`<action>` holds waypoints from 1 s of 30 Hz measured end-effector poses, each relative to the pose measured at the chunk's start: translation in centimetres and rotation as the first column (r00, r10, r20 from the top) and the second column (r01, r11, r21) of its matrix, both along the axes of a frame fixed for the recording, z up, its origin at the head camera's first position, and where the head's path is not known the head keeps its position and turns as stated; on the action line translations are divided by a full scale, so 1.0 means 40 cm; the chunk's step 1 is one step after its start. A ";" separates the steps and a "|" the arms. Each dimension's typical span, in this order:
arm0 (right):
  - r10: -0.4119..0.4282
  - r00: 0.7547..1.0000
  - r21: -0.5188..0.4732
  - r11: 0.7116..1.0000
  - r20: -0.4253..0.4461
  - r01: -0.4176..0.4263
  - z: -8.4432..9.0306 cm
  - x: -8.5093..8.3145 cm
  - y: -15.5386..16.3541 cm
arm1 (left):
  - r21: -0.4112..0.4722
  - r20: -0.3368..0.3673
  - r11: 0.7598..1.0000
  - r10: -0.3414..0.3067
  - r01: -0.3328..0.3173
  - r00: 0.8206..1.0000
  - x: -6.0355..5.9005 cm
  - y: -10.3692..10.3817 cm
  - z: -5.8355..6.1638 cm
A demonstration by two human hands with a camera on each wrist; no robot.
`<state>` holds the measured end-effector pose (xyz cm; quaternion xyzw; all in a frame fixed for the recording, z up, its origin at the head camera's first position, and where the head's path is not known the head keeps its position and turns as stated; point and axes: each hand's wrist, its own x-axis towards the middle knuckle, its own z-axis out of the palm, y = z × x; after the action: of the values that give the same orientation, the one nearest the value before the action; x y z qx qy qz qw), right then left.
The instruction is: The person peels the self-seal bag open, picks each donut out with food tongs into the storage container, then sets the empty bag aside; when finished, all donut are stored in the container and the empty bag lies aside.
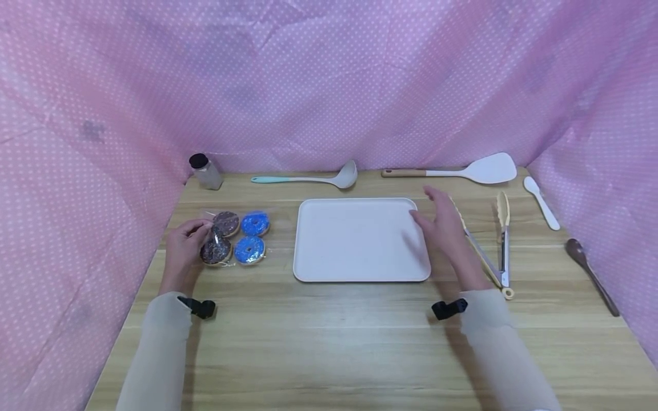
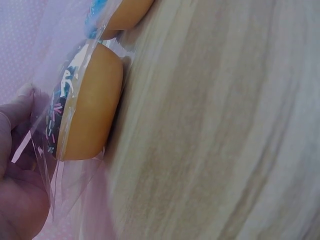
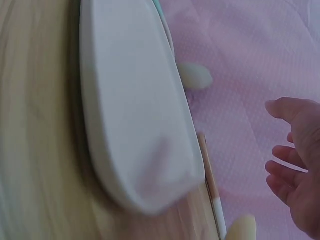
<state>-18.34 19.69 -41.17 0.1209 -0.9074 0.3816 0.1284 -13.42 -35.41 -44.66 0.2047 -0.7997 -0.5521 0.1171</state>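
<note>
At the left of the head view, my left hand (image 1: 183,245) pinches the clear plastic wrapper of a chocolate-iced donut (image 1: 216,251). Close up in the left wrist view, its sprinkled icing and tan side (image 2: 92,107) show through the film, and the thumb and finger (image 2: 20,107) grip the wrapper's edge. A second brown donut (image 1: 226,223) and two blue-iced donuts (image 1: 255,223) lie against it. My right hand (image 1: 443,225) hovers over the right edge of a white rectangular tray (image 1: 360,240), fingers spread and holding nothing; its shadow falls on the tray.
Tongs (image 1: 504,245) lie spread beside the right forearm. Behind the tray are a ladle (image 1: 344,176) and a white spatula (image 1: 490,169). A black-capped jar (image 1: 207,172) stands back left. A white spoon (image 1: 542,204) and a brown spoon (image 1: 591,277) lie along the right edge.
</note>
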 end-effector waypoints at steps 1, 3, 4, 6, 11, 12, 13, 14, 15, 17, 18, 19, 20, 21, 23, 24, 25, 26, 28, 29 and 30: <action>-0.021 1.000 0.000 1.000 0.018 0.021 -0.001 0.005 0.018 | -0.005 -0.003 1.000 -0.003 0.003 1.000 0.000 -0.001 0.000; -0.059 0.996 -0.005 0.998 0.061 0.060 -0.003 0.016 0.054 | -0.027 -0.011 1.000 -0.014 0.014 1.000 0.001 -0.002 0.000; -0.079 0.994 -0.004 0.997 0.080 0.080 -0.005 0.022 0.072 | -0.036 -0.016 0.999 -0.019 0.018 1.000 0.002 -0.002 0.001; -0.121 0.986 0.014 0.993 0.111 0.120 -0.012 0.035 0.108 | -0.053 -0.023 0.998 -0.028 0.027 0.999 0.003 -0.004 0.002; -0.253 0.959 0.131 0.963 0.124 0.237 -0.028 0.078 0.187 | -0.137 -0.010 0.990 -0.043 0.041 0.999 0.007 -0.006 0.006; -0.280 0.951 0.150 0.954 0.132 0.260 -0.031 0.088 0.201 | -0.119 -0.011 0.992 -0.042 0.040 0.999 0.006 -0.005 0.007; -0.307 0.940 0.166 0.945 0.151 0.282 -0.035 0.097 0.213 | -0.112 -0.008 0.993 -0.042 0.041 0.999 0.006 -0.005 0.008; -0.331 0.928 0.186 0.936 0.173 0.299 -0.039 0.106 0.223 | -0.118 -0.003 0.992 -0.044 0.043 0.999 0.006 -0.005 0.009; -0.351 0.916 0.200 0.928 0.195 0.313 -0.043 0.115 0.233 | -0.128 0.000 0.991 -0.048 0.048 0.999 0.006 -0.005 0.010; -0.381 0.893 0.229 0.916 0.238 0.330 -0.051 0.130 0.247 | -0.174 0.008 0.983 -0.059 0.060 0.998 0.006 -0.007 0.011; -0.392 0.884 0.249 0.910 0.254 0.332 -0.055 0.136 0.253 | -0.229 0.013 0.971 -0.064 0.066 0.998 0.006 -0.008 0.012; -0.399 0.877 0.263 0.906 0.268 0.332 -0.059 0.142 0.257 | -0.262 0.014 0.963 -0.070 0.072 0.997 0.006 -0.009 0.012; -0.401 0.875 0.270 0.905 0.273 0.330 -0.063 0.147 0.261 | -0.277 0.013 0.958 -0.075 0.075 0.997 0.005 -0.010 0.012; -0.401 0.875 0.271 0.904 0.270 0.330 -0.067 0.151 0.265 | -0.280 0.007 0.957 -0.079 0.078 0.997 0.005 -0.010 0.011; -0.403 0.876 0.271 0.903 0.265 0.333 -0.074 0.159 0.270 | -0.281 -0.003 0.957 -0.084 0.080 0.996 0.004 -0.012 0.010; -0.404 0.878 0.270 0.902 0.257 0.336 -0.077 0.162 0.272 | -0.281 -0.009 0.957 -0.084 0.078 0.996 0.004 -0.012 0.009; -0.405 0.880 0.267 0.902 0.249 0.339 -0.080 0.163 0.274 | -0.285 -0.012 0.956 -0.083 0.077 0.996 0.004 -0.013 0.007; -0.406 0.881 0.265 0.901 0.241 0.343 -0.083 0.164 0.275 | -0.294 -0.011 0.953 -0.084 0.077 0.996 0.005 -0.013 0.007; -0.407 0.881 0.257 0.902 0.239 0.347 -0.085 0.166 0.276 | -0.288 -0.021 0.955 -0.085 0.075 0.996 0.005 -0.013 0.005; -0.407 0.881 0.253 0.903 0.243 0.347 -0.086 0.166 0.275 | -0.289 -0.023 0.954 -0.085 0.075 0.996 0.005 -0.013 0.004; -0.406 0.879 0.249 0.904 0.250 0.347 -0.087 0.166 0.275 | -0.288 -0.024 0.955 -0.086 0.075 0.996 0.005 -0.013 0.003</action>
<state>-11.71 30.69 -44.65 -0.1049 -0.9555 0.2711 0.0504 -13.21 -35.94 -44.53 0.1426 -0.8767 -0.4382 0.1375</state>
